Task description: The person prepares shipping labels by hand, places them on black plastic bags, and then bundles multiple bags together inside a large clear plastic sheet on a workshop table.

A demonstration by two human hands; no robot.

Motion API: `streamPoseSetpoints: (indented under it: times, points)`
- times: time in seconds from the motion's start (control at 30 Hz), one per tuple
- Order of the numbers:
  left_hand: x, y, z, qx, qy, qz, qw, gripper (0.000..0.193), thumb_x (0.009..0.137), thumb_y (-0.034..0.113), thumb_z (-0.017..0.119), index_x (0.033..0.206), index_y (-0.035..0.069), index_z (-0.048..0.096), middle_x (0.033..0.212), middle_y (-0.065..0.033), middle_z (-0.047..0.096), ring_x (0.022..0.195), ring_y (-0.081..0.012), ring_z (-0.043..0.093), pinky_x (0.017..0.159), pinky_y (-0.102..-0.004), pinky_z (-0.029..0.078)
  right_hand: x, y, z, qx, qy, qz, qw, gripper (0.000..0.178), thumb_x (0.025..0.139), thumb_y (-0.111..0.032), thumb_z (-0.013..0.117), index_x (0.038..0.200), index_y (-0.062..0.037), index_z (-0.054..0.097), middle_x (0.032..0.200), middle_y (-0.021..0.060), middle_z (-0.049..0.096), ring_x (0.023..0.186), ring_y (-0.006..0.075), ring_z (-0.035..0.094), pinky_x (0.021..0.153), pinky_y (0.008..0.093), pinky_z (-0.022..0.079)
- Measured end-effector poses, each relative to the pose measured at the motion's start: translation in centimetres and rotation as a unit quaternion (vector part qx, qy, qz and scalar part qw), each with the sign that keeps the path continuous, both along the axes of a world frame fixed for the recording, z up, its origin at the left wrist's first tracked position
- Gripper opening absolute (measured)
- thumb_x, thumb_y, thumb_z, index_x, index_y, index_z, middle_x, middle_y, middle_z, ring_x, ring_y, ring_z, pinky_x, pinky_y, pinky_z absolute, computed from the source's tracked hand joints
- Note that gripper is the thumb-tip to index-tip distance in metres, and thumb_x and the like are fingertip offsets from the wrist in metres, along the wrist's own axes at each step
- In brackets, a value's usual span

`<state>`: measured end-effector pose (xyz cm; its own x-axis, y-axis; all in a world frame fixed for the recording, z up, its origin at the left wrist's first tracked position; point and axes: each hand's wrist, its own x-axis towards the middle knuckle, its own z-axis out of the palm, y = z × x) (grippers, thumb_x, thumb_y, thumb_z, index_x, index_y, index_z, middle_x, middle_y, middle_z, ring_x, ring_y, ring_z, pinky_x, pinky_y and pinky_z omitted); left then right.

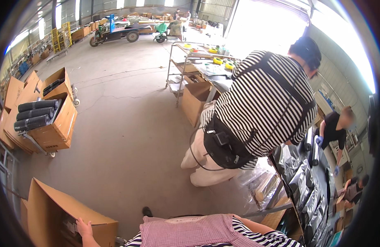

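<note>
At the lower left, my left hand (84,227) is at a large open cardboard box (62,198), just below the edge of its raised side. The fingers look spread; whether they press on the cardboard I cannot tell. Inside the box it is dark, with something clear and shiny (70,225) near my hand. My right upper arm (255,225) reaches to the right along the lower edge, and the right hand is out of sight. A pink checked apron (185,232) covers my front.
A person in a striped top (264,99) bends over a bench of black plastic-wrapped packs (299,181) at right. Black rolls (35,113) fill a carton (60,131) on a cart at left. A metal rack table (173,68) with yellow tape rolls (218,60) stands ahead. Co-workers (336,129) are far right.
</note>
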<state>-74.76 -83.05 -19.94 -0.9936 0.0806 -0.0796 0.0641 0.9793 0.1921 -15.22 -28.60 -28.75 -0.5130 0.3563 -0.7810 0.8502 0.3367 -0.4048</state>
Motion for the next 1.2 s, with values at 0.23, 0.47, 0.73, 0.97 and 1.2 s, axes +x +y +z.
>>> streamPoseSetpoints:
  times: [0.23,0.47,0.73,0.97,1.2]
  points:
    - [0.6,2.3,3.5,-0.052,-0.148,0.04,0.987,0.048,0.089,0.034,0.063,0.126,0.004,0.052,0.134,-0.0328,0.047,0.119,-0.0462,0.052,0.097,-0.0519,0.045,-20.8,-1.3,4.0,-0.118,0.067,-0.071,0.988,0.043,0.099,-0.027,0.049,0.137,-0.0076,0.055,0.139,0.0157,0.056,0.13,0.0294,0.051,0.108,0.0374,0.04]
    - [-10.7,4.7,6.1,-0.095,-0.407,-0.134,0.899,0.052,0.089,0.027,0.067,0.128,-0.003,0.051,0.118,-0.0287,0.061,0.108,-0.0422,0.061,0.084,-0.0466,0.051,-38.8,-3.8,9.5,-0.226,0.097,-0.116,0.962,0.04,0.102,-0.022,0.048,0.137,-0.0053,0.054,0.142,0.0146,0.054,0.133,0.0261,0.048,0.111,0.0358,0.037]
    - [-22.8,28.3,17.7,-0.176,-0.291,-0.395,0.853,0.073,0.083,0.043,0.07,0.141,0.007,0.044,0.124,-0.0193,0.063,0.118,-0.0361,0.058,0.099,-0.044,0.047,-43.7,-1.2,9.3,-0.222,0.115,-0.227,0.941,0.042,0.102,-0.016,0.05,0.142,-0.0029,0.048,0.138,0.0139,0.056,0.128,0.0228,0.053,0.11,0.0325,0.039]
    - [-21.0,50.3,21.0,-0.071,-0.394,-0.568,0.719,0.073,0.09,0.049,0.062,0.149,0.013,0.039,0.121,-0.0196,0.065,0.116,-0.0343,0.06,0.098,-0.0408,0.047,-42.1,3.3,5.0,-0.376,0.296,-0.487,0.731,0.023,0.097,-0.009,0.05,0.109,0.0001,0.068,0.106,0.0096,0.069,0.097,0.0153,0.061,0.09,0.0328,0.048]
    - [-37.7,49.3,0.5,-0.081,-0.361,-0.51,0.777,0.058,0.092,0.045,0.061,0.135,0.006,0.055,0.119,-0.0177,0.067,0.111,-0.033,0.063,0.098,-0.0393,0.049,-43.5,10.6,3.4,-0.303,0.315,-0.577,0.69,0.026,0.095,-0.014,0.052,0.11,-0.0008,0.069,0.108,0.0124,0.069,0.101,0.0204,0.061,0.092,0.0347,0.049]
